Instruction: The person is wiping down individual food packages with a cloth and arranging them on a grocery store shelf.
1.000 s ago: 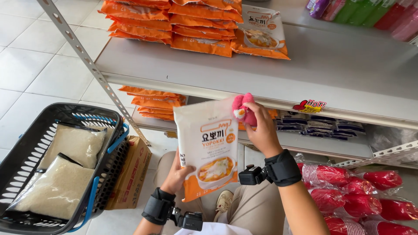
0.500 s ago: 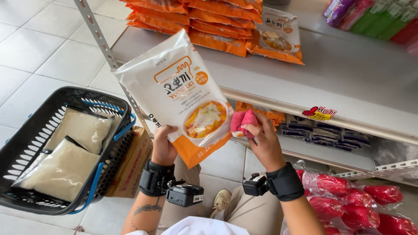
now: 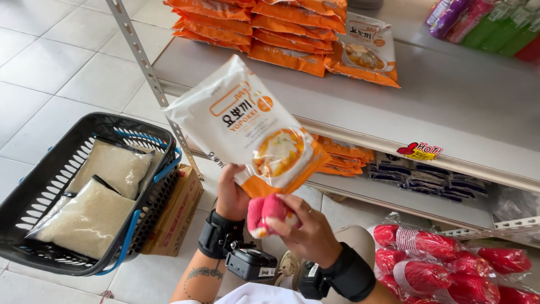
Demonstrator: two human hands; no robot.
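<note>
A white and orange food pouch point(image 3: 253, 132) is held up, tilted, in front of the front edge of the upper shelf point(image 3: 450, 101), above the floor between the shelf and a basket. The left hand point(image 3: 230, 194) grips its lower edge from behind; its fingers are hidden by the pouch, so their exact hold cannot be told beyond the pouch resting in that grasp. Just below the pouch's orange bottom corner, the right hand point(image 3: 306, 233) has its fingers curled around a pink cloth point(image 3: 264, 211), which touches the pouch or lies just beside it. Both wrists carry black straps with small devices.

On the upper shelf, near its back left corner, lies a stack of orange packets point(image 3: 264, 25). To the left, on the tiled floor, stands a black shopping basket point(image 3: 34, 191) with two bags of rice point(image 3: 95, 197) inside. A cardboard box point(image 3: 174, 217) leans beside it. Red bagged goods point(image 3: 450, 262) lie at the lower right.
</note>
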